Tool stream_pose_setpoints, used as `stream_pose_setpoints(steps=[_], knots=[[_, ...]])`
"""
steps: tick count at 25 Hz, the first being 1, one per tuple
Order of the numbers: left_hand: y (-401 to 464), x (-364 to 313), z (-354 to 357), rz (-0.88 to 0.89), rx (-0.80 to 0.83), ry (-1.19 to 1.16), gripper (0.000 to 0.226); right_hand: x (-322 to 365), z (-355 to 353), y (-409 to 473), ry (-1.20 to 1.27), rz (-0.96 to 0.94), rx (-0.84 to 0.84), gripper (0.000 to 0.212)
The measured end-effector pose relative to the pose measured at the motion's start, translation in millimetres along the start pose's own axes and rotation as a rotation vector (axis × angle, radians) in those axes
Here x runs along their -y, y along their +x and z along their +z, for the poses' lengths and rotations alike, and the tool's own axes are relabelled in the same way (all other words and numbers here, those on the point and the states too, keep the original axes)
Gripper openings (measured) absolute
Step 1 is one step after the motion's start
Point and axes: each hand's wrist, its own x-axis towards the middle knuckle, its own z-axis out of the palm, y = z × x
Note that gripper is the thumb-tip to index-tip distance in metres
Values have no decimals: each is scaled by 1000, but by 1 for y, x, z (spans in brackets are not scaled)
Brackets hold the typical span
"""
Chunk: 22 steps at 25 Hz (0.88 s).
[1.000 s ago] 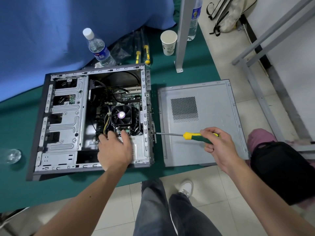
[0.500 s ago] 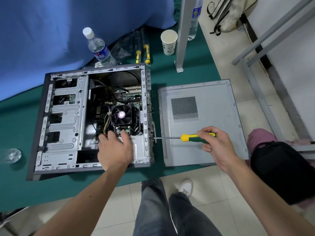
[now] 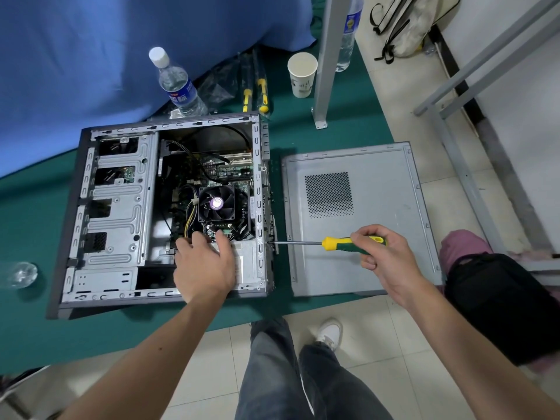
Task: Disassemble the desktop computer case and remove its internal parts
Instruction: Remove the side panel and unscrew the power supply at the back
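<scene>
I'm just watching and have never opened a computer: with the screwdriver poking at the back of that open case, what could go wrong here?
1. The screwdriver tip meets the computer case rear edge sideways; it could slip off the screw.
2. The left hand rests inside, beside the cooler fan and cables; a jolt might snag them.
3. A freed screw could drop off the table edge, which lies close by.

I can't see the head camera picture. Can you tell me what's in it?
A person's right hand holds a yellow-green screwdriver with its tip at the rear edge of an open computer case on a green table, while the left hand rests inside. The removed side panel lies beside it.
</scene>
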Motion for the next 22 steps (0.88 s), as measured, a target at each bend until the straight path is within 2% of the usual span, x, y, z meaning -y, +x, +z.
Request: stream_pose_setpoints(steps=[5, 7, 8, 10, 12, 14, 16, 17, 19, 21, 22], knots=[[0, -2, -1, -1, -2, -11, 51, 15, -9, 10, -82, -3, 143, 15], [0, -2, -1, -2, -1, -9, 51, 25, -8, 16, -137, 63, 167, 5], [0, -1, -1, -2, -2, -6, 51, 29, -8, 19, -182, 125, 178, 8], [-1, 0, -1, -1, -3, -2, 51, 34, -9, 25, -309, 254, 208, 31], [0, 1, -1, -2, -4, -1, 51, 41, -9, 29, -382, 297, 230, 41], [0, 0, 0, -1, -5, 1, 51, 41, -11, 32, -378, 218, 269, 35], [0, -1, 0, 1, -6, -1, 51, 38, -10, 30, -259, 56, 275, 15], [0, -1, 0, 1, -6, -1, 51, 34, -12, 29, -183, -18, 281, 11], [0, -1, -1, 1, -5, 0, 51, 27, -15, 24, -74, -56, 295, 26], [-1, -1, -1, 3, -4, 1, 51, 26, -13, 17, -96, 88, 247, 11], [0, 0, -1, 3, -6, 1, 52, 27, -9, 15, -226, 184, 218, 23]])
